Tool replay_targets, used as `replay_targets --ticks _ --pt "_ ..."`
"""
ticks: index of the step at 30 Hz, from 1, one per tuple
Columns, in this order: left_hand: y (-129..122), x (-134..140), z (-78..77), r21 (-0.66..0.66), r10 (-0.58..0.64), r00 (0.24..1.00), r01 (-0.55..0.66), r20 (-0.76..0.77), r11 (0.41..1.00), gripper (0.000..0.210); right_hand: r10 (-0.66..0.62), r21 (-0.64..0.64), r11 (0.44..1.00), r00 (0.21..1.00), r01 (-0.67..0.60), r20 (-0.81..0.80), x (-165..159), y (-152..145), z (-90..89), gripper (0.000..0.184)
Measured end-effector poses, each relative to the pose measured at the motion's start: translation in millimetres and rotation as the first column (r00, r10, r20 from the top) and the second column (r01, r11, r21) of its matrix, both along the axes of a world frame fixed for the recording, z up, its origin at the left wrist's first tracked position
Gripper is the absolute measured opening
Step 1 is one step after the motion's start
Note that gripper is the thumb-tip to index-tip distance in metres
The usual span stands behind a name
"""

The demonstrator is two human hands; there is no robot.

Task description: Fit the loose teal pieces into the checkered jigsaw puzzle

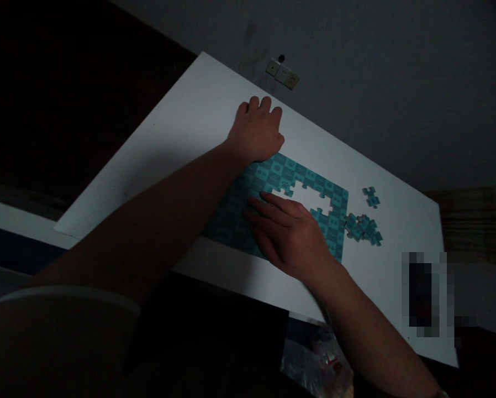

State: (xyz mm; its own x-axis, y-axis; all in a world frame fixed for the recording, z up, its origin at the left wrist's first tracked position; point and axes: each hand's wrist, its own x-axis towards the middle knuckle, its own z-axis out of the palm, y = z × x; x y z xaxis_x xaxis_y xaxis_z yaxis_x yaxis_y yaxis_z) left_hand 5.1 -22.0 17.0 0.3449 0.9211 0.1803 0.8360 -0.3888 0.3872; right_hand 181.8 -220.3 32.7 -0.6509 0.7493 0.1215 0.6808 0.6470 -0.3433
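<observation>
A teal jigsaw puzzle (pixel 337 193), mostly assembled and patterned in squares, lies on the white table with an irregular gap in its middle. My right hand (pixel 291 232) rests palm down on the puzzle just below the gap, its fingers stretched out and holding nothing visible. At the puzzle's far edge is my left hand (pixel 257 130), with bent fingers slightly apart toward the tabletop; its fingertips are partly hidden. My left forearm covers part of the puzzle's left side. Several loose puzzle pieces (pixel 364 228) are clustered at its right edge, and more joined pieces (pixel 371 197) lie above them.
The white table (pixel 181 116) stands against a grey wall with a socket panel (pixel 281 73). A blurred-out dark object (pixel 422 293) is at the table's right end. Below the near edge there is a clear plastic bag (pixel 314 359). The room is dim.
</observation>
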Motion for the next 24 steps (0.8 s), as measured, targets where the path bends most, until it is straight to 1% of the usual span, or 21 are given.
replay_targets --ticks 3,5,7,9,11,13,15,16,17,18,19,20,22,23,24 --pt "-0.2 -0.5 0.0 -0.012 -0.002 1.0 0.002 0.009 1.0 0.061 0.005 -0.071 0.997 0.999 -0.007 -0.032 5.1 3.6 0.4 0.042" --pt "-0.3 -0.6 0.0 -0.021 -0.005 1.0 0.005 0.013 1.0 0.063 -0.015 -0.137 0.991 0.999 0.009 -0.046 6.9 2.8 0.2 0.053" --pt "-0.1 -0.9 0.1 -0.035 -0.002 1.0 0.002 0.016 0.999 0.067 -0.032 -0.197 0.98 0.998 0.02 -0.056 5.9 -1.2 -1.5 0.068" --pt "0.4 -1.5 0.1 -0.05 -0.002 1.0 0.003 0.026 0.999 0.069 -0.034 -0.226 0.974 0.998 0.022 -0.052 2.3 -6.1 -4.0 0.077" --pt "1.0 -2.6 0.4 -0.061 -0.017 0.999 0.02 0.047 0.998 0.072 -0.02 -0.236 0.972 0.999 0.011 -0.035 -0.3 -8.0 -4.0 0.078" --pt "1.1 -3.9 1.3 -0.083 -0.021 0.998 0.027 0.066 0.996 0.076 0.003 -0.245 0.969 0.999 -0.015 -0.047 6.1 -4.4 2.6 0.075" --pt "0.4 -5.0 3.0 -0.104 -0.026 0.999 0.03 0.039 0.994 0.084 -0.023 -0.228 0.974 0.996 0.002 -0.091 29.4 2.8 17.9 0.062" --pt "-0.2 -5.3 4.1 -0.096 -0.04 0.999 0.041 0.01 0.995 0.092 -0.087 -0.216 0.974 0.992 0.065 -0.091 48.0 6.2 28.1 0.055" --pt "-0.8 -5.5 5.1 -0.105 -0.061 0.997 0.055 -0.055 0.993 0.101 -0.179 -0.195 0.967 0.981 0.163 -0.069 70.4 8.7 38.9 0.05" --pt "-1.3 -5.6 5.9 -0.118 -0.093 0.989 0.079 -0.119 0.99 0.107 -0.284 -0.155 0.948 0.959 0.279 -0.013 95.1 10.0 49.1 0.046" --pt "-1.6 -5.6 6.6 -0.125 -0.11 0.981 0.09 -0.16 0.988 0.111 -0.382 -0.093 0.917 0.921 0.387 0.073 120.2 10.2 57.8 0.043" --pt "-1.6 -5.5 6.9 -0.133 -0.117 0.976 0.094 -0.183 0.987 0.114 -0.451 -0.035 0.885 0.874 0.464 0.179 143.6 9.4 64.1 0.045" --pt "-0.9 -5.3 6.7 -0.135 -0.104 0.981 0.082 -0.161 0.987 0.117 -0.525 0.03 0.834 0.776 0.55 0.349 179.4 6.4 67.9 0.058" --pt "-0.1 -5.4 6.1 -0.135 -0.09 0.987 0.072 -0.13 0.988 0.118 -0.546 0.044 0.816 0.743 0.576 0.387 190.0 4.8 65.6 0.06" --pt "1.0 -5.5 5.3 -0.137 -0.079 0.992 0.065 -0.095 0.988 0.119 -0.553 0.04 0.808 0.734 0.587 0.394 195.8 3.6 61.4 0.058"
